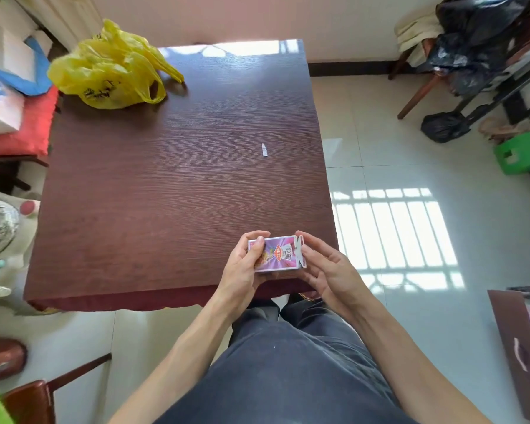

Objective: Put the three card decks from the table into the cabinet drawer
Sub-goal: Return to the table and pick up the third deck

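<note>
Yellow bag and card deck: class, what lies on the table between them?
Only bare tabletop between the yellow bag and the card deck, in the head view.

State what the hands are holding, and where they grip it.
A card deck box, held between both hands: left hand on its left end, right hand at its right end, by the open flap.

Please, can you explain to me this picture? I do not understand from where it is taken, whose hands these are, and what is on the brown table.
There is no machine here. A camera worn on a person's head looks down, so you see that person's own arms. The left hand and right hand together hold one card deck box over the near edge of the table; its end flap looks open. On the table lie a yellow plastic bag and a small paper scrap. No other decks are visible.
</note>
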### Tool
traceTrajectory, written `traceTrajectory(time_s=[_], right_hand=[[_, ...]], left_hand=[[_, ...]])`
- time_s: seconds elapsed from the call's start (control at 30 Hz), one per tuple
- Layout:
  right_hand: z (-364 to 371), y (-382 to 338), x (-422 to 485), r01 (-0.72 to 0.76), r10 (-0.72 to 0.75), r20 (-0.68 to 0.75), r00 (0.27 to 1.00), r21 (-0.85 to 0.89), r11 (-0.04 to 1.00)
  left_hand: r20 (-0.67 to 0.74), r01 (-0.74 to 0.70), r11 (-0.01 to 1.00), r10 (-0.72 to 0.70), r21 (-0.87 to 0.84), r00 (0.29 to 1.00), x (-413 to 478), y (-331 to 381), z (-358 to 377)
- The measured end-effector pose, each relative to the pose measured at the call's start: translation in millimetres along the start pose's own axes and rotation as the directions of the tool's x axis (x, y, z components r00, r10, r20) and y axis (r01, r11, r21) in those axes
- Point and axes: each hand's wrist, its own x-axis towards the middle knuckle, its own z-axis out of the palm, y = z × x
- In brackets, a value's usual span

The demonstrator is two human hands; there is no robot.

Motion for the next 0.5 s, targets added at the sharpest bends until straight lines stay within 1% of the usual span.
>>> traceTrajectory(time_s=[0.13, 0.4, 0.5], right_hand=[[2.2, -7.7, 0.3, 0.029, -0.029, 0.007, 1.0, -0.013, 0.999], [9.6, -19.5, -2.6, 0.073, -0.075, -0.032, 0.997, -0.051, 0.996], [13.0, -23.5, -6.6, 0.111, -0.118, -0.06, 0.991, -0.116, 0.987]], left_hand=[[0.007, -0.022, 1.0, 0.022, -0.015, 1.0, 2.1, 1.6, 3.2], [0.016, -0.063, 0.998, 0.064, -0.023, 0.998, 4.2, 7.8, 9.7], [0.003, -0.092, 0.996, 0.092, 0.003, 0.996, 5.0, 9.0, 12.7]])
